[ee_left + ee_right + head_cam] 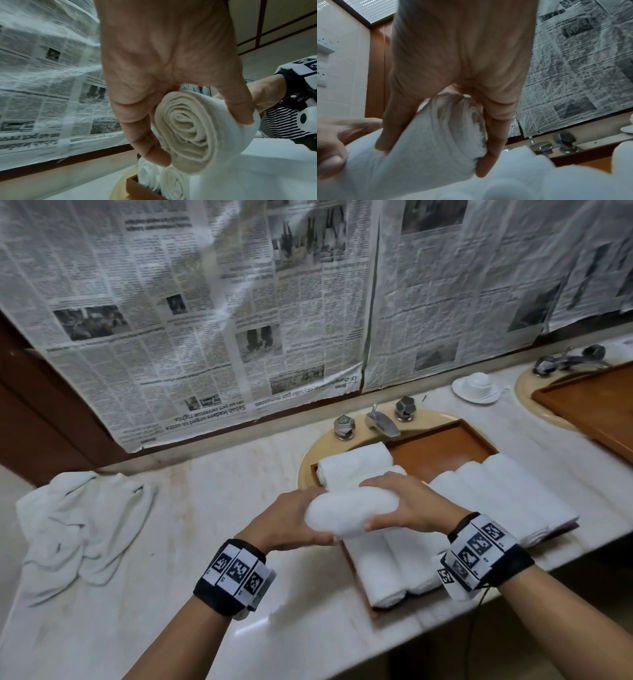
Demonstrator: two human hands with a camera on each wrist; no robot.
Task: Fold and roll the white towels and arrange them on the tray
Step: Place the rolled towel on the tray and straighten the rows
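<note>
Both hands, left hand (291,517) and right hand (407,505), are holding one soft white rolled towel (352,513) by its ends, just above the brown wooden tray (442,453). Each grip is curling around it. Keep squeezing gently while lowering, so it is not unrolling.
</note>
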